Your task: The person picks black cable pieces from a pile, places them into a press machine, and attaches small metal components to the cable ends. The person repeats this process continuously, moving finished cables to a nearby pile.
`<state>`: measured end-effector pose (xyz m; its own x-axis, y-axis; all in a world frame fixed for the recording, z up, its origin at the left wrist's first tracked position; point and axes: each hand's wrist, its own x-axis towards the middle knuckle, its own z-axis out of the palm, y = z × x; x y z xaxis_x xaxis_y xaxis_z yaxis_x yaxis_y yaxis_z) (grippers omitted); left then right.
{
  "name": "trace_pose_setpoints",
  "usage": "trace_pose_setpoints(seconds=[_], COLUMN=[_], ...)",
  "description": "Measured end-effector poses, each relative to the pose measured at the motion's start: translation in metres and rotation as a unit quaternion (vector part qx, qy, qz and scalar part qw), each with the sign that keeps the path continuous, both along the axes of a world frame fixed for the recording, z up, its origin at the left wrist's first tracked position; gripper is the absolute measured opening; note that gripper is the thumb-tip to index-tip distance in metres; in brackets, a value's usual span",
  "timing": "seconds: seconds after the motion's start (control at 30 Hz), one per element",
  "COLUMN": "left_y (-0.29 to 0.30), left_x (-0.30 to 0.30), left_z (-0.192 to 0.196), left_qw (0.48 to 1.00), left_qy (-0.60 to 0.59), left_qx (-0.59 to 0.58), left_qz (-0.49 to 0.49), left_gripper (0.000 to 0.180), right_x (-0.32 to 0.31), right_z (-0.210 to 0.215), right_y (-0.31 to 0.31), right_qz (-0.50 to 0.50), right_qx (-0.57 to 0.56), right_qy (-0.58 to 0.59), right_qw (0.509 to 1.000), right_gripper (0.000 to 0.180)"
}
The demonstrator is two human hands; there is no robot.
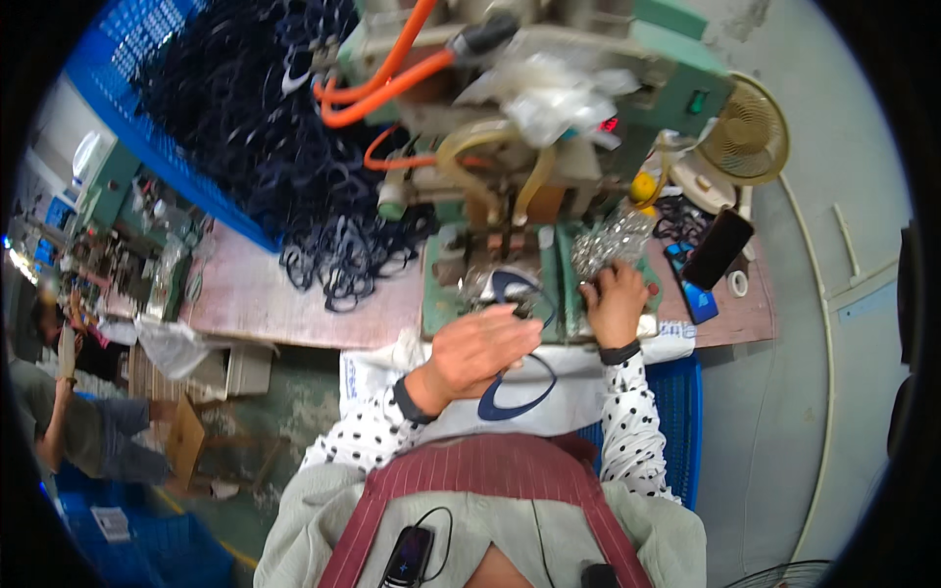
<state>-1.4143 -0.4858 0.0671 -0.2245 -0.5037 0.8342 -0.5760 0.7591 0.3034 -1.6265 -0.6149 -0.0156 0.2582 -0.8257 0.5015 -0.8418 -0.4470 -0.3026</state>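
Observation:
My left hand (478, 351) is in front of the bench press, its fingers straight and pressed together. A dark blue loop-shaped part (520, 404) hangs from under its fingertips, over the white cloth; the exact grip is hidden. Just beyond these fingers, another dark blue curved part (515, 286) is at the press's work spot. My right hand (618, 309) reaches to the near edge of a heap of small shiny metal pieces (616, 243). Its thumb and fingers are apart and bent downward, and nothing shows between them.
Press tooling (505, 211) and orange hoses (392, 93) stand close ahead. At far left, a blue basket (167, 147) overflows with dark loops (343, 260). Phones (720, 247) and a tape roll (737, 284) lie right, near a fan (745, 127). Another person (74, 421) is at left.

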Motion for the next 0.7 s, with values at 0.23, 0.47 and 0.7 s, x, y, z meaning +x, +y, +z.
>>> trace_pose_setpoints(seconds=[0.23, 0.47, 0.7], left_y=[0.007, 0.006, 0.007], left_x=[-0.001, -0.005, -0.002], left_z=[0.002, 0.002, -0.001], left_qw=[1.000, 1.000, 0.999], left_qy=[-0.010, -0.010, -0.018], left_qx=[-0.002, -0.014, -0.026], left_qz=[0.017, 0.024, 0.023], left_gripper=[0.023, 0.021, 0.024], right_x=[0.003, 0.006, 0.000], right_z=[-0.004, 0.005, -0.007], right_y=[-0.005, 0.001, -0.002], right_qz=[-0.001, 0.000, 0.008], right_qx=[-0.005, -0.032, -0.061], right_qy=[-0.054, -0.042, -0.092], right_qw=[0.999, 0.999, 0.994], right_gripper=[0.020, 0.022, 0.016])
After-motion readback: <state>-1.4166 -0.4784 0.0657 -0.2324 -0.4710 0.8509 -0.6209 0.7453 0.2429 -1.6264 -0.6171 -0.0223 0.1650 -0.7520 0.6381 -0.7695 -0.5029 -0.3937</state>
